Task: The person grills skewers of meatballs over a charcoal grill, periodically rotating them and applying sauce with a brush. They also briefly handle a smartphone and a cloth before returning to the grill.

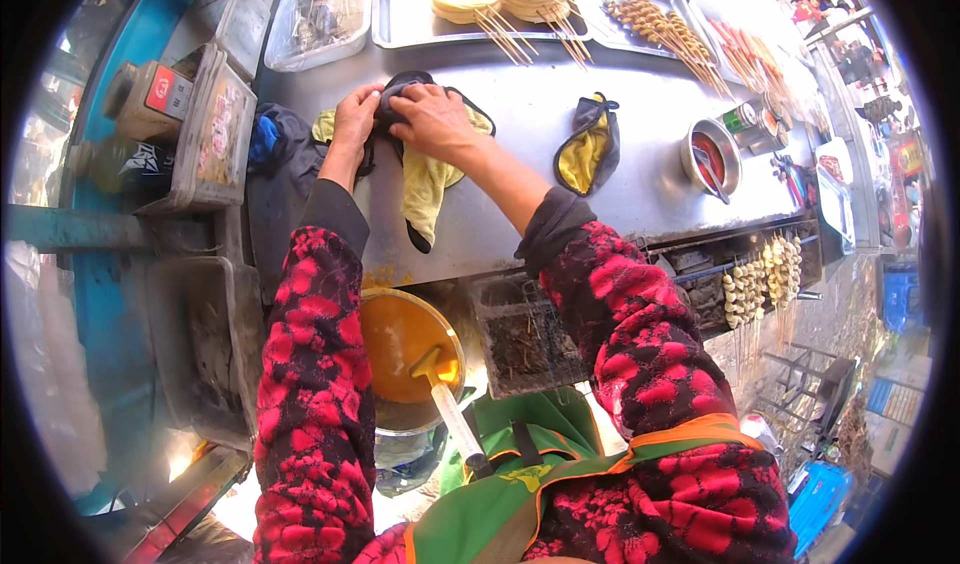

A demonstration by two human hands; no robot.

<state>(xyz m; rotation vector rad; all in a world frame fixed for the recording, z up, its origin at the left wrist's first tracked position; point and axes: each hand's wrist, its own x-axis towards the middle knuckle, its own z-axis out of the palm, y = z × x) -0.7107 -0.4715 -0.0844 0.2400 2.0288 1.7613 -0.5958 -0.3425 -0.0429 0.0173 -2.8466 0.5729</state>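
Observation:
Both hands are at a grey and yellow cloth on the metal counter. My left hand grips its dark bunched edge at the left. Just beside it, my right hand lies over the dark part with bent fingers. Yellow fabric hangs down below the right hand towards the counter's front. A second grey and yellow cloth lies folded on the counter to the right. Left of my left hand is a dark grey cloth bundle with a blue patch. What is under the fingers is partly hidden.
Steel trays with stacked flatbreads and skewers stand at the back. A steel bowl of red sauce with a spoon is at the right, near skewers on a grill. Below the counter is an orange-brown pot with a long-handled tool.

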